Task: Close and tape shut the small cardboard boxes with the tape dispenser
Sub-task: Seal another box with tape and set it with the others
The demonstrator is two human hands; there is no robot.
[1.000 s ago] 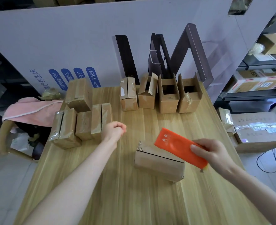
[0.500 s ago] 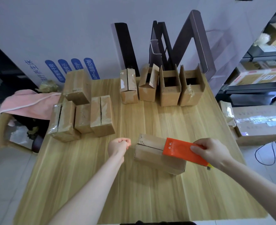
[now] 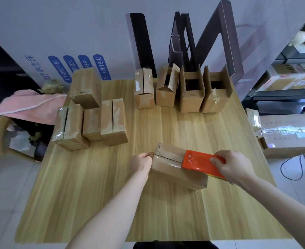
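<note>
A small cardboard box (image 3: 168, 168) lies on its side in the middle of the wooden table (image 3: 112, 203), flaps closed. My right hand (image 3: 232, 165) grips the orange tape dispenser (image 3: 200, 163), which lies on the box's top seam. A strip of clear tape (image 3: 168, 154) runs from the dispenser along the seam to the box's left end. My left hand (image 3: 141, 161), fingers curled, presses against that left end where the tape starts. Whether it pinches the tape end I cannot tell.
Several taped boxes (image 3: 90, 121) are grouped at the table's left. Along the back stand one closed box (image 3: 144, 88) and three boxes (image 3: 193, 90) with open flaps. Dark metal frames (image 3: 187, 42) lean on the white wall. Shelves and a big carton (image 3: 288, 135) stand right.
My left hand came back from the taped boxes to the left end of the lying box. The right hand lowered the dispenser onto the box's seam, and tape now shows along it.
</note>
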